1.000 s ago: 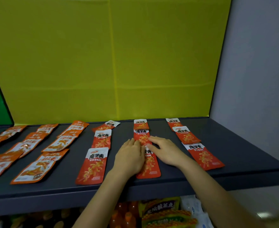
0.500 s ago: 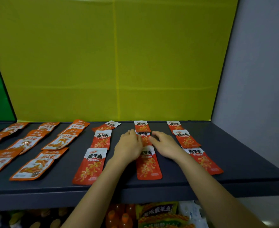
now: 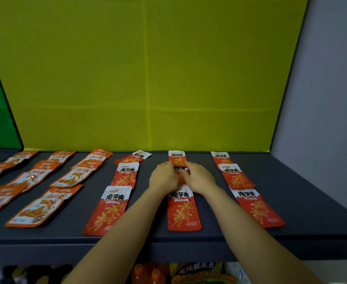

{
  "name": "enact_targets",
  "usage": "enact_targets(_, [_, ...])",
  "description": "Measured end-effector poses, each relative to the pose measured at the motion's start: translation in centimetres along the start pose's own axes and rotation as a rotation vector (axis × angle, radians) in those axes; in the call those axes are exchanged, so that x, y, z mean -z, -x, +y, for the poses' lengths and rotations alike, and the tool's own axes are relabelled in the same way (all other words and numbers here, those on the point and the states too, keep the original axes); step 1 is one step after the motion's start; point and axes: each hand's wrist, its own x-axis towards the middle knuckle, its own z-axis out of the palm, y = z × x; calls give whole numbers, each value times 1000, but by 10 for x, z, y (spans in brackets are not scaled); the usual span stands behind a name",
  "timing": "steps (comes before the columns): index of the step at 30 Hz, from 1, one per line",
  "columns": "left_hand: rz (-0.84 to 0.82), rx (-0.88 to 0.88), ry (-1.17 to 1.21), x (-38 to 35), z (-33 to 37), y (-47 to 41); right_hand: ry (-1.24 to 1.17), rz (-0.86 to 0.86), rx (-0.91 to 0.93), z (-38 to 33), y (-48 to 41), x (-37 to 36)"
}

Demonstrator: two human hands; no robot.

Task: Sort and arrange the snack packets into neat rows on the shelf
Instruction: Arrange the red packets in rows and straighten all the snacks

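- While both hands work at it, the middle packet (image 3: 182, 171) of the centre column shows only as a red strip with a dark printed band, between the two hands.
- It lies flat on the dark shelf (image 3: 312, 203), between the back packet (image 3: 176, 156) and the front packet (image 3: 183, 210); all three are red with a white head and black characters.
- The left hand (image 3: 164, 178) sits at its left edge with bent fingers (image 3: 169, 163); whether they pinch the packet cannot be told.
- The right hand (image 3: 199, 178) lies over its right side, its fingers fairly straight and laid across the packet's face.
- Both hands' fingertips reach the lower edge of the back packet.
- To the right stands a column of three like packets (image 3: 235, 176); to the left is another column (image 3: 126, 175), its rearmost one tilted.
- Orange packets (image 3: 39, 206) lie slanted farther left.
- A second ago the hands lay nearer the shelf's front, covering the white head of the front packet and leaving the middle packet's upper part in view.
- Now they have gone toward the back: the front packet's head is largely bare and the middle packet is mostly covered.
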Motion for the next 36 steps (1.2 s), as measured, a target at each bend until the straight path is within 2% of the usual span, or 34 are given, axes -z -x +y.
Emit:
enact_targets(11, [14,-8,-48,1,-1,3,-24,10,10,1,0,0])
enact_targets(16, [241,-75,-37,34,-2,6,-66,230,80,-12,9,13])
enact_targets(18, [234,-63,-15,58,-11,6,-105,253,122,-27,12,18])
enact_targets(23, [142,75,-12,101,-66,3,-63,44,165,-81,11,21])
enact_targets(27, [62,123,-35,100,-99,2,34,-95,99,-107,5,2])
enact_targets(31, [19,90,-77,91,-118,-4,7,-127,-15,-122,-5,-24])
enact_targets(36, [2,37,-122,84,-130,-16,-74,-71,-66,-127,-10,-46])
